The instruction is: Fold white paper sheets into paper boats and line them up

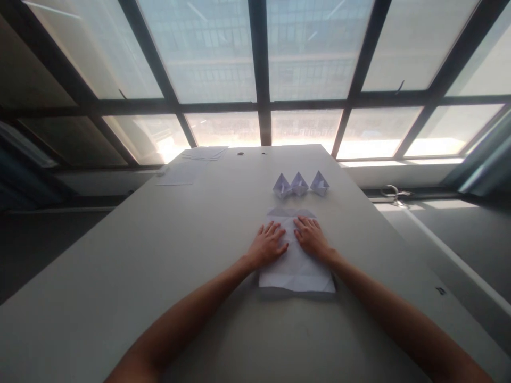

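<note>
A creased white sheet of paper (pixel 297 271) lies on the table in front of me, its near edge lifting slightly off the surface. My left hand (pixel 268 244) rests flat on the sheet's left side with the fingers spread. On the right side my right hand (pixel 311 238) presses down in the same way, fingers stretched out. Past the fingertips, the far end of the sheet shows a greyish folded strip with slanted corners. Just beyond it stand three folded paper boats (pixel 282 185), two touching or nearly so and one a little to the right.
The white table (pixel 159 255) stretches away toward large framed windows (pixel 307 53). Several loose paper sheets (pixel 186 170) lie at its far left. Two small dark round spots (pixel 240 153) mark the far end. A small dark mark (pixel 440 291) sits near the right edge.
</note>
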`<state>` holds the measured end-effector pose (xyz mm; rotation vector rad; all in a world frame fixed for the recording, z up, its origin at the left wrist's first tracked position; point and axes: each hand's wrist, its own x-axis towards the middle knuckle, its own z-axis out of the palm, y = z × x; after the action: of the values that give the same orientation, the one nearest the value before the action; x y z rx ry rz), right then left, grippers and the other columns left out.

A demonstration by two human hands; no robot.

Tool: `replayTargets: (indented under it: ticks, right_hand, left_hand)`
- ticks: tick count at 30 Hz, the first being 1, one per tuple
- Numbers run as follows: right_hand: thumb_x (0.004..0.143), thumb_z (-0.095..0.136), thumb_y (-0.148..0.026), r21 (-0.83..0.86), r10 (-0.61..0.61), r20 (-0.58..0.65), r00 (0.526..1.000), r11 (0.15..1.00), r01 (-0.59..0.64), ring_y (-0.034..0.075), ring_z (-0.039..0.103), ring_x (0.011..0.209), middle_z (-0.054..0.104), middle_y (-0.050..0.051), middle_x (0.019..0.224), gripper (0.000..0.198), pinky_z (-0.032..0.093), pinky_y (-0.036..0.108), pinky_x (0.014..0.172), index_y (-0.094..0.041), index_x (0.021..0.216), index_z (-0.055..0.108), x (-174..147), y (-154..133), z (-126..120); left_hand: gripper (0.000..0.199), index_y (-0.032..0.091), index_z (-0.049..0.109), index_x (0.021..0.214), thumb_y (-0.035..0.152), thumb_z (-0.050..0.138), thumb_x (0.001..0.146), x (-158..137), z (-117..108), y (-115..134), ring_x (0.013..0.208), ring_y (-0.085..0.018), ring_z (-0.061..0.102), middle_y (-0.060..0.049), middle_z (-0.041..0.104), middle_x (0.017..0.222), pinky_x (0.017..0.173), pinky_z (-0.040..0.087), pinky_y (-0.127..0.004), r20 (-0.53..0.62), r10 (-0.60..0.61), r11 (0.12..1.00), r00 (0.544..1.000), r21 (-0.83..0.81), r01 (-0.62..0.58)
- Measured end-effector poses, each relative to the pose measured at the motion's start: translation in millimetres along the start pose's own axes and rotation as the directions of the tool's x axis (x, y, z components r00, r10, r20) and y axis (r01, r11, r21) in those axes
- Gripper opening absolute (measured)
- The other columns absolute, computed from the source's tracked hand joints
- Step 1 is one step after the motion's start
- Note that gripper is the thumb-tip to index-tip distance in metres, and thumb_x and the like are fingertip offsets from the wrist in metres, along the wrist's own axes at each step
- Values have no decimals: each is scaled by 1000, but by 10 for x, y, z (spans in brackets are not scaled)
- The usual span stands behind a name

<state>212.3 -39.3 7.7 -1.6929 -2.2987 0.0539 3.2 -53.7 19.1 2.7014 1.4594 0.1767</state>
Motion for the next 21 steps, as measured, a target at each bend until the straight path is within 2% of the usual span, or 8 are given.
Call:
replayTargets:
  ticks: [4, 9, 15, 17, 21]
  right_hand:
    - [98, 41, -31, 6, -8, 9, 1000, 1000, 8, 25, 39, 138, 45, 13, 150, 45, 21, 44, 117, -18, 141, 50, 61, 118, -5]
    - [99, 40, -32, 37, -18, 4, 1000, 999, 18, 25, 36, 141, 42, 13, 153, 48, 20, 44, 118, -16, 143, 48, 113, 112, 30]
    - [100, 37, -40, 68, -43, 76, 996, 997, 37, 23, 28, 146, 35, 11, 158, 53, 15, 45, 120, -17, 148, 42, 125, 241, 29]
    - [101, 36, -42, 51, -14, 92, 996, 999, 9, 23, 25, 148, 32, 11, 159, 55, 13, 48, 120, -17, 150, 40, 127, 284, 26]
    - [101, 33, -42, -8, 117, 77, 990, 993, -117, 26, 22, 149, 29, 14, 160, 58, 10, 55, 119, -15, 152, 35, 122, 319, 28]
  left_hand:
    - [69, 24, 31, 153, 61, 36, 96, 241, 51, -86, 150, -32, 16, -10, 24, 162, 120, 15, -55, 5, -25, 1000, 1000, -2, 25]
    - [76, 23, 26, 155, 68, 28, 95, 223, 98, -176, 151, -31, 12, -12, 18, 164, 120, 11, -56, 9, -38, 999, 999, 15, 38]
    - [78, 23, 25, 156, 70, 28, 93, 213, 86, -189, 152, -29, 11, -12, 15, 164, 121, 8, -56, 7, -61, 998, 998, 26, 61]
    - [78, 23, 25, 156, 69, 28, 93, 216, 85, -187, 152, -29, 11, -12, 15, 164, 121, 8, -55, 14, -62, 998, 998, 19, 61]
    - [78, 22, 25, 156, 69, 28, 93, 217, 85, -186, 152, -30, 11, -12, 15, 164, 121, 6, -56, 18, -60, 998, 998, -1, 60]
